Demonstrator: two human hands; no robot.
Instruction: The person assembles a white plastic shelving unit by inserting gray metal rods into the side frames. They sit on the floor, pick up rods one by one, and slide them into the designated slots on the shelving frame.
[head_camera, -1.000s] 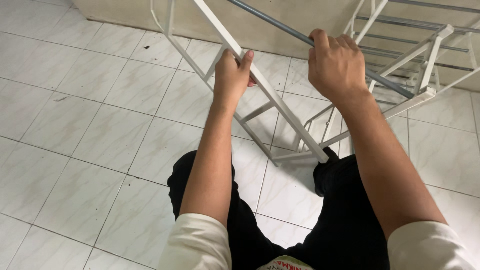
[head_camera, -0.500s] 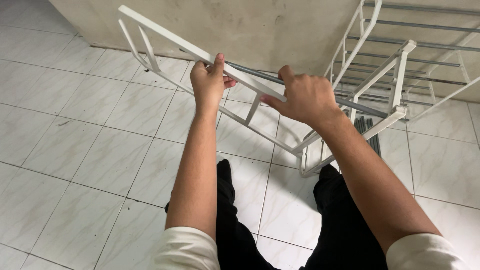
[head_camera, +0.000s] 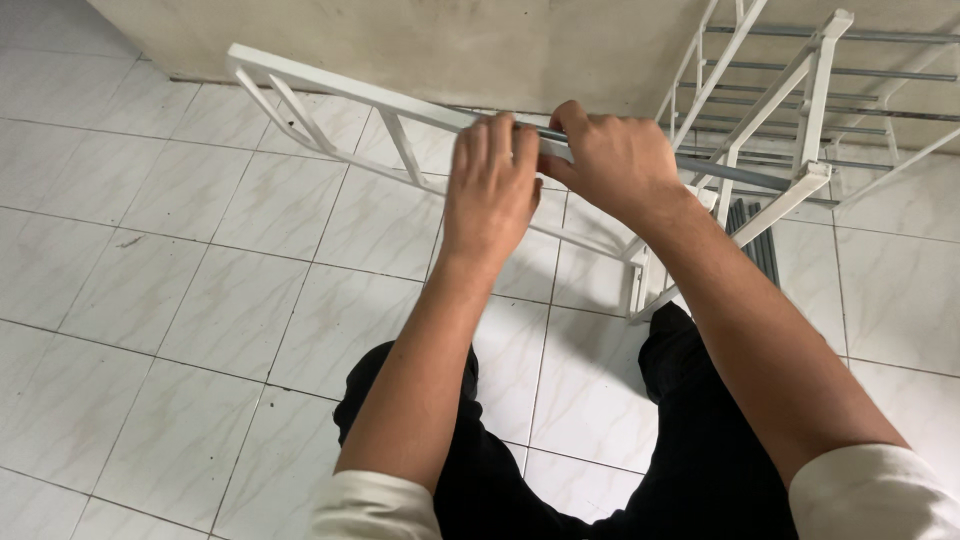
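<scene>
A white metal ladder-like frame (head_camera: 330, 92) is held nearly level above the tiled floor, its far end at the upper left. My left hand (head_camera: 492, 190) is closed over the frame's top rail near its middle. My right hand (head_camera: 612, 160) sits just to the right of it, gripping a grey metal rod (head_camera: 735, 172) that runs off to the right toward the rack. The two hands almost touch. The place where rod and frame meet is hidden behind my fingers.
A white rack (head_camera: 805, 95) with several grey rods across it stands at the upper right against a beige wall (head_camera: 480, 45). A bundle of dark rods (head_camera: 762, 245) lies on the white tiled floor (head_camera: 180, 300) beneath it. My black-trousered legs fill the bottom centre.
The white frame has swung down from steeply tilted to nearly level. My left hand slid right along the rail, close to my right hand, which stayed on the grey rod.
</scene>
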